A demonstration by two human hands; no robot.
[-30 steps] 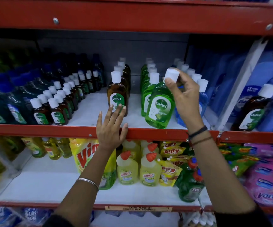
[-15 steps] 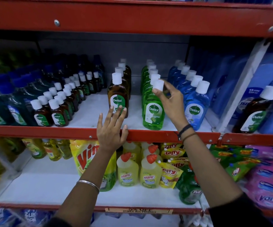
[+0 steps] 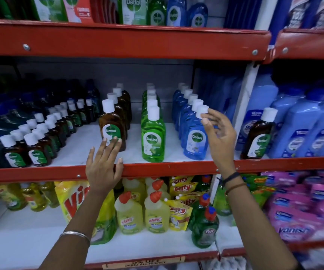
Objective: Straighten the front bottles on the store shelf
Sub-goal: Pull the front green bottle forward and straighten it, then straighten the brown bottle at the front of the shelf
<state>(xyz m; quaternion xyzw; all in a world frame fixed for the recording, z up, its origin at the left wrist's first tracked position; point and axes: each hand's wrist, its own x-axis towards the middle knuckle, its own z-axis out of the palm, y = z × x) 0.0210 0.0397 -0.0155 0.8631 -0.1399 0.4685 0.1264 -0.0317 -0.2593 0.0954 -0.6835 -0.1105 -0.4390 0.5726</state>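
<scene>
Three rows of Dettol bottles with white caps stand on the middle shelf (image 3: 176, 168). The front brown bottle (image 3: 112, 123), front green bottle (image 3: 153, 141) and front blue bottle (image 3: 195, 142) all stand upright with labels facing me. My left hand (image 3: 102, 166) lies flat on the red shelf edge, fingertips touching the brown bottle's label. My right hand (image 3: 219, 137) is at the blue bottle's cap, thumb and forefinger touching it, the other fingers spread apart.
Small brown bottles (image 3: 36, 149) fill the shelf's left side. A lone brown bottle (image 3: 259, 137) stands among large blue bottles (image 3: 301, 129) to the right of a white upright (image 3: 243, 106). Yellow Harpic bottles (image 3: 156, 213) and pouches fill the shelf below.
My right hand let go of the green bottle, which now stands straight in its row, and moved right to the blue bottle's cap. My left hand stayed on the shelf edge.
</scene>
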